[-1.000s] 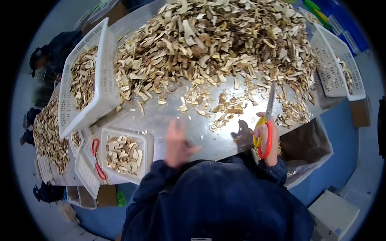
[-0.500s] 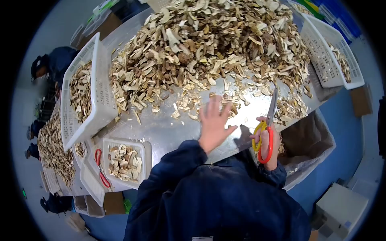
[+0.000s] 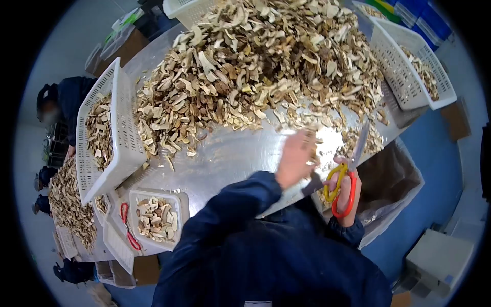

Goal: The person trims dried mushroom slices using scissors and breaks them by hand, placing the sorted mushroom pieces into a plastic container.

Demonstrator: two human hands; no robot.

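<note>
My left hand (image 3: 296, 156), blurred by motion, is on the metal table (image 3: 220, 158) beside loose dried slices (image 3: 312, 122); its fingers are smeared, and I cannot make out whether they grip anything. In my right hand (image 3: 348, 192) are scissors (image 3: 343, 187) with one yellow and one red handle loop, their blades pointing up and away over the table. Beyond both hands rises a large heap of dried mushroom-like slices (image 3: 255, 66).
A white basket (image 3: 128, 138) of slices stands left, another (image 3: 404, 71) right. Nearer left are a white tray (image 3: 179, 204) of pieces and red-handled scissors (image 3: 130, 230). A lined bin (image 3: 394, 179) sits below the table edge. Co-workers (image 3: 74, 102) are at far left.
My left hand has moved right across the table toward the scissors, with small slices gathered near it. My right hand still holds the scissors. The view has shifted slightly.
</note>
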